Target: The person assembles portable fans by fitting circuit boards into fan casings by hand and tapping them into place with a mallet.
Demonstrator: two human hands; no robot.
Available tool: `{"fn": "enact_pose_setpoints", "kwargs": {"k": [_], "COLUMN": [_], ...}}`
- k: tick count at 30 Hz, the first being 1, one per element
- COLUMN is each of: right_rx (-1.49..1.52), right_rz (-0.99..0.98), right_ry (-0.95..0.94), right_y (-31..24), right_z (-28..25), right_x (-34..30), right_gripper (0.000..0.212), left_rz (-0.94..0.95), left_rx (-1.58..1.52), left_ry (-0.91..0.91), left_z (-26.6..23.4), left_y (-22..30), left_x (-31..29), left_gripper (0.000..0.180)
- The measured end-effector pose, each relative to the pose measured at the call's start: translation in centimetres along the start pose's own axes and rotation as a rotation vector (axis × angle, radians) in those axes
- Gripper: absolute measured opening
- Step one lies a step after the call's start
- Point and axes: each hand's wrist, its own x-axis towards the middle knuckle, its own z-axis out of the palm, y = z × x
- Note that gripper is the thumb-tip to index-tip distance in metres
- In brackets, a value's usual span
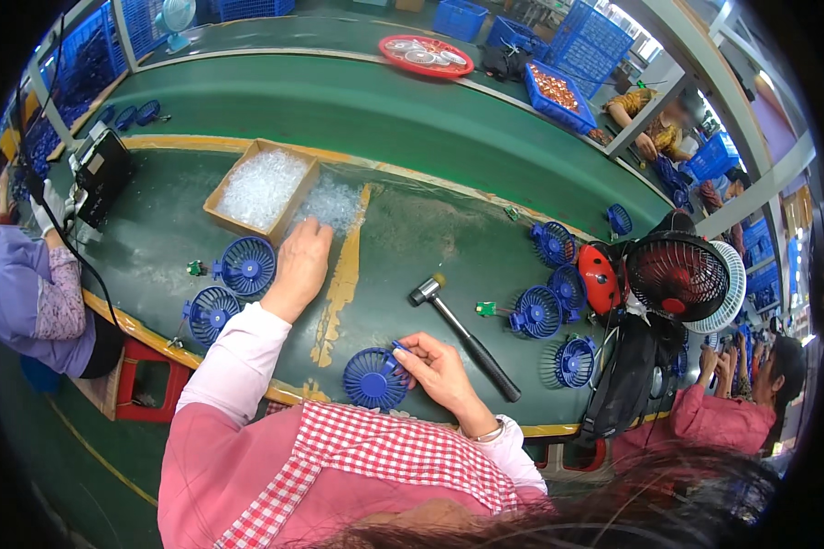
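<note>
My left hand [300, 265] reaches over the workbench. Its fingers are bent together at the edge of a loose heap of small clear plastic pieces [337, 203]; whatever is between the fingertips is hidden. That heap spills beside a cardboard box [232, 222] filled with more of them. Close to my body, my right hand [441, 373] pinches a blue fan housing [373, 379] by the short part at its upper right edge. To the right of it lies a hammer [467, 340] with a black handle.
Blue fan housings [247, 265] lie left of my left arm, and several more [536, 311] at the right, some with green circuit boards [486, 309]. A black desk fan [676, 274] and a black bag [624, 375] stand at the right. Co-workers sit on both sides. A green conveyor belt [357, 114] runs beyond.
</note>
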Motion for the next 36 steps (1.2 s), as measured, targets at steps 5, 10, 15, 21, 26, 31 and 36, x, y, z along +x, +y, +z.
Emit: {"fn": "enact_pose_setpoints", "kwargs": {"k": [5,10,15,21,26,31,36], "right_rx": [-0.042,-0.069,-0.053,0.092,0.062,0.019,0.009], "right_rz": [-0.038,-0.057,-0.042,-0.013,-0.004,-0.024,-0.021], "right_ry": [0.011,0.027,0.016,0.041,0.074,0.078,0.053], "right_y": [0.1,0.4,0.3,-0.3,-1.4,-2.2,-2.1], "right_z": [0.0,0.1,-0.1,-0.3,0.7,1.6,2.0], "right_x": [0.1,0.1,0.0,-0.2,-0.4,-0.6,-0.4], "right_gripper": [0.019,0.019,0.02,0.017,0.017,0.017,0.016], "left_rz": [-0.005,0.021,-0.014,-0.51,-0.605,-0.588,-0.557], "left_rx": [0.003,0.025,-0.34,-1.233,-1.543,-1.551,-1.493], "left_ry": [0.039,0.08,0.086,-0.315,-0.428,-0.424,-0.439], "left_z": [0.0,-1.0,-3.1,-4.2,-4.7,-4.7,-4.8], "left_y": [0.0,0.5,2.4,5.0,6.3,7.0,7.2], "left_x": [-0.1,-0.7,-2.7,-5.8,-7.0,-7.3,-7.5], "left_gripper": [0.008,0.008,0.011,0.011,0.015,0.016,0.017]}}
